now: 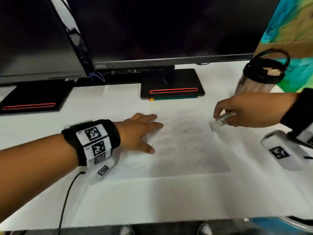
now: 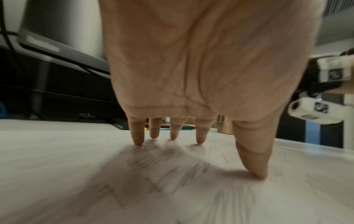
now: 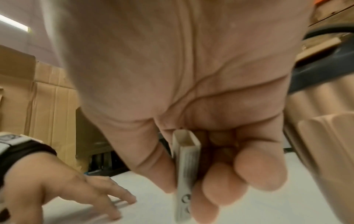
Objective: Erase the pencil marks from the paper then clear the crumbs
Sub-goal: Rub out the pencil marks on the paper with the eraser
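A white sheet of paper [image 1: 191,146] with faint grey pencil scribbles in boxes lies on the white table. My left hand [image 1: 144,131] rests flat on the paper's left part, fingers spread and straight; its fingertips [image 2: 138,141] press the sheet. My right hand [image 1: 237,112] pinches a white eraser in a paper sleeve [image 1: 221,120] between thumb and fingers, its tip at the paper's upper right corner. In the right wrist view the eraser [image 3: 185,174] stands upright in the curled fingers. No crumbs are visible.
Two monitor stands [image 1: 171,83] [image 1: 32,100] sit at the back, with a green pencil [image 1: 174,98] in front of the right one. A ribbed bottle with a black lid [image 1: 259,77] stands close behind my right hand. The table's front edge [image 1: 152,224] is near.
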### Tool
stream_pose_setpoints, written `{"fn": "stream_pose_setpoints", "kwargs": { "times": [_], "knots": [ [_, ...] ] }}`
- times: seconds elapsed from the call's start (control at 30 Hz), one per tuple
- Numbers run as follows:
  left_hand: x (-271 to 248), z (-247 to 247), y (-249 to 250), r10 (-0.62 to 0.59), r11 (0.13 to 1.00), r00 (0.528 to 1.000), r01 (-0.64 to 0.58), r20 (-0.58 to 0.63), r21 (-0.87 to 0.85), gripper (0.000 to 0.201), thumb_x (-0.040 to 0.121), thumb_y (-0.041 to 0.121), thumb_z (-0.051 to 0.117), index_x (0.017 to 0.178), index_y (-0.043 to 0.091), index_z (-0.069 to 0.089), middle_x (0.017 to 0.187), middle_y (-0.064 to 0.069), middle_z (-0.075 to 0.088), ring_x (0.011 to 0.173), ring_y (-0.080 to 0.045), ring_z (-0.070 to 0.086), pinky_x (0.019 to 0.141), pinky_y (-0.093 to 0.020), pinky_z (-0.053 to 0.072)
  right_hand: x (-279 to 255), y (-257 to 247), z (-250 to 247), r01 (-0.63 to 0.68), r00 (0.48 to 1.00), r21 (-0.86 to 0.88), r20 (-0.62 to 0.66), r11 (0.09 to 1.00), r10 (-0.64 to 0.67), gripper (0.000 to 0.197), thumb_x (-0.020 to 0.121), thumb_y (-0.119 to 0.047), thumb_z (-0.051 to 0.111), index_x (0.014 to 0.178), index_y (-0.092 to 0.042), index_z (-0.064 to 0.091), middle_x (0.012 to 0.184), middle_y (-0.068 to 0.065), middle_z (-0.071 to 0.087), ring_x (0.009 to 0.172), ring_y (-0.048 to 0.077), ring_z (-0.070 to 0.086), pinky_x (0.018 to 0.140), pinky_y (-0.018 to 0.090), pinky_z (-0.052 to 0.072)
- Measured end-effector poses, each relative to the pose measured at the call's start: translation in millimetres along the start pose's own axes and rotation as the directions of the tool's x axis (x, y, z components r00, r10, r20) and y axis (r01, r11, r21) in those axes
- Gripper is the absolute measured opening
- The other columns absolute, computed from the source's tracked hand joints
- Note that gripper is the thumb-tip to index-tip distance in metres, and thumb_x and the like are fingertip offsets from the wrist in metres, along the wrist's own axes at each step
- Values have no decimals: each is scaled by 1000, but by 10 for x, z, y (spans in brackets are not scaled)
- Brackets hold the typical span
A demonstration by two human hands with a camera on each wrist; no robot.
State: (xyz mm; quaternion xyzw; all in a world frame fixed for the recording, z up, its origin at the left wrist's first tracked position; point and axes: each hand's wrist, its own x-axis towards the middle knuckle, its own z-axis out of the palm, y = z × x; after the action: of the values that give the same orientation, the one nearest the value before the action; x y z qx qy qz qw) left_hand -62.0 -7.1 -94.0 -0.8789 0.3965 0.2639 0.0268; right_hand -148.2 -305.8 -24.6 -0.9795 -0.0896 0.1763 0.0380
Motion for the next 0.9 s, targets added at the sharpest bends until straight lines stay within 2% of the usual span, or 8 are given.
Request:
{"fn": "stream_pose_setpoints", "kwargs": {
  "times": [0.13,0.23,0.3,0.43,0.57,0.73,0.83,0.9],
  "knots": [
    [-225,60,145,-142,990,990,142,20,-26,96,86,63,62,158,37,5,166,6,-11,152,-19,-8,123,-47,12,-200,-350,-30,57,990,160,-136,985,-35,21,90,-19,59,98,-37,66,80,-16,64,66,-6,59,58,8,40],
    [-387,87,207,-176,984,983,176,61,0,100,85,64,62,158,35,0,166,4,-12,152,-22,-9,122,-50,10,-267,-524,-18,82,979,265,-200,961,-28,13,88,-21,66,95,-31,70,77,-16,64,64,-7,57,56,5,41],
    [-456,116,207,-180,984,981,179,68,13,101,85,64,63,158,35,0,166,3,-12,152,-24,-7,122,-53,12,-267,-621,10,81,977,325,-211,942,-11,9,87,-23,69,93,-29,71,67,-20,62,57,-5,56,50,6,40],
    [-502,146,171,-181,983,982,180,49,22,101,83,66,65,158,36,4,167,3,-6,152,-26,-2,120,-55,17,-124,-756,99,14,985,403,-161,915,56,7,87,-27,70,93,-26,71,66,-7,59,44,-1,52,44,16,42],
    [-500,160,114,-165,985,986,164,20,52,105,80,68,65,159,30,6,166,2,-1,150,-26,4,119,-53,22,116,-899,197,-28,989,480,-113,877,94,5,88,-23,67,93,-22,68,66,1,59,55,14,54,50,26,48],
    [-437,205,6,-122,991,991,125,-60,47,108,71,73,70,155,30,17,152,2,21,138,-25,23,110,-47,35,396,-1134,322,-43,991,588,-75,808,107,6,87,-18,66,92,-15,64,65,2,61,56,15,55,49,26,48],
    [-403,207,-46,-115,993,990,116,-81,-2,112,66,75,73,153,31,19,145,1,24,137,-23,23,111,-44,33,582,-1271,418,-35,992,626,-74,779,104,4,86,-14,66,89,-15,64,67,5,61,55,16,54,50,27,48],
    [-366,230,-92,-115,993,990,112,-87,-35,116,63,76,74,153,32,17,150,-1,20,143,-25,16,116,-46,26,710,-1340,481,-44,988,661,-81,749,130,4,84,-14,68,87,-15,65,69,6,63,56,16,54,54,28,48]
  ]
}}
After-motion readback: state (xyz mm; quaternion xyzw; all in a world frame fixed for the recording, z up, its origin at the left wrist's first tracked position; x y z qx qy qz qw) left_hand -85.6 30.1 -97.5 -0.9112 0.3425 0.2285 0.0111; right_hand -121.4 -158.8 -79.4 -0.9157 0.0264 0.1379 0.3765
